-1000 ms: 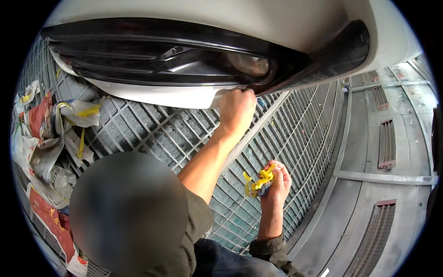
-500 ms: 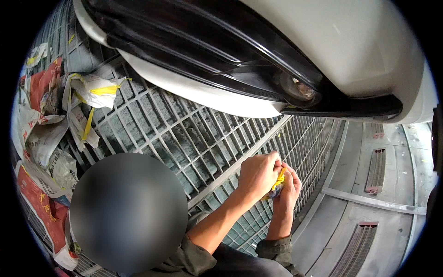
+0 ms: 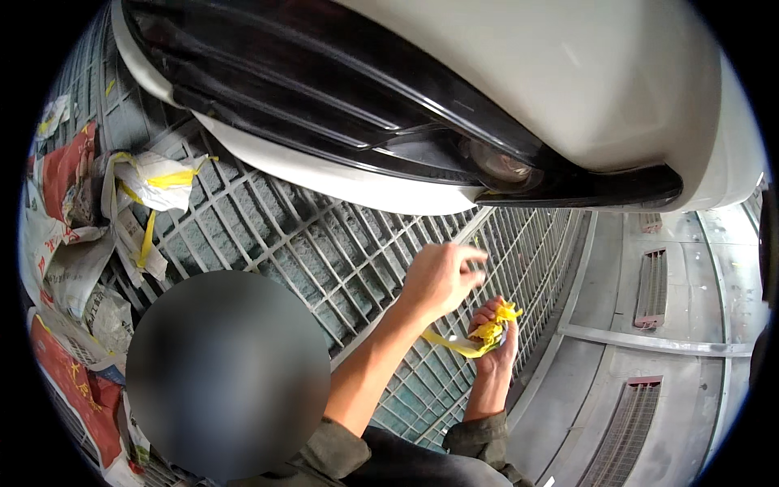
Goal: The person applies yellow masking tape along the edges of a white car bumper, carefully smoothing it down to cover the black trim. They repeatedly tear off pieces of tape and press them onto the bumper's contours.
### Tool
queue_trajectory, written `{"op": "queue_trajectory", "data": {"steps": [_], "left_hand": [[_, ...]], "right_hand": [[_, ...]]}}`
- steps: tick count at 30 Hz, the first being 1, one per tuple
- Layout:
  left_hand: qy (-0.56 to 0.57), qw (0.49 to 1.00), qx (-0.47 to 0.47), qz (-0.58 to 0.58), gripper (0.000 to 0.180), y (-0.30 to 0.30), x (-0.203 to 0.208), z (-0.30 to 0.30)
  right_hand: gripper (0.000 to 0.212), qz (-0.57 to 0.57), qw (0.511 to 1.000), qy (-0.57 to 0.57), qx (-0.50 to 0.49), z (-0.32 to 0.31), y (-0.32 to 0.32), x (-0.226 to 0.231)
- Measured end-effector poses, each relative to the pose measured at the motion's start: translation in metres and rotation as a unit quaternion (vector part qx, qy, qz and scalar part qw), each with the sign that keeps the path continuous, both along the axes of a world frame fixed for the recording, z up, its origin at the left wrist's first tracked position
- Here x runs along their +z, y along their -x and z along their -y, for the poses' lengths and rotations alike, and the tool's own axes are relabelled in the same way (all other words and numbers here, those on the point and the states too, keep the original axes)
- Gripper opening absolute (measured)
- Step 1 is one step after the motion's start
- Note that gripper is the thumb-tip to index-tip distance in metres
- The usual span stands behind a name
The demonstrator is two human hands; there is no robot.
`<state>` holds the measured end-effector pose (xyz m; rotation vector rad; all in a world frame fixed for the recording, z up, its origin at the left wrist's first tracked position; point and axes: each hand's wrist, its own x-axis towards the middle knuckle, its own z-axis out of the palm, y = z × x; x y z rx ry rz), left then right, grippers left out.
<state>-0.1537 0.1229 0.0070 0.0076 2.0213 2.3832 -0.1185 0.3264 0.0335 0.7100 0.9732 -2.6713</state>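
My right hand [image 3: 497,355] is closed around a crumpled wad of yellow tape [image 3: 489,331]. A bluish bit shows beside the wad, too small to name. From the wad a yellow strip [image 3: 454,345] trails leftward, passing close to my left wrist. My left hand [image 3: 442,280] is raised above and to the left of the wad, apart from it. Its index finger is stretched out and the other fingers are bent, with a gap between; the tips are slightly smeared and nothing shows in them.
A white car bumper [image 3: 341,180] with black grille trim [image 3: 284,73] and a round lamp [image 3: 499,165] spans the top. Metal floor grating [image 3: 284,235] lies under my hands. Torn paper with yellow tape [image 3: 166,183] and red printed sheets [image 3: 69,174] are at left. Grey panels [image 3: 584,357] lie right.
My left hand has come away from the yellow tape, moving up and left. The wad stays in my right hand, and a loose strip now trails from it. The view has shifted slightly.
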Motion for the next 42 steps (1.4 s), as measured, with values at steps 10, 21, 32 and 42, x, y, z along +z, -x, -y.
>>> {"op": "queue_trajectory", "data": {"steps": [10, 21, 32, 42], "left_hand": [[0.190, 0.963, 0.184, -0.049, 0.030, 0.054, 0.014, -0.020], [0.291, 0.949, 0.118, -0.022, 0.032, 0.064, 0.021, -0.031], [0.176, 0.945, 0.262, -0.088, 0.025, 0.065, 0.011, -0.040], [0.210, 0.962, 0.176, 0.000, 0.031, 0.061, 0.030, -0.035]], "right_hand": [[0.027, -0.006, 0.988, -0.150, 0.035, 0.001, -0.027, -0.024], [0.024, -0.003, 0.986, -0.158, 0.044, 0.038, -0.021, -0.017], [0.020, 0.000, 0.984, -0.176, 0.027, 0.031, -0.026, -0.014], [0.020, 0.006, 0.988, -0.144, 0.055, 0.035, -0.025, -0.016]]}}
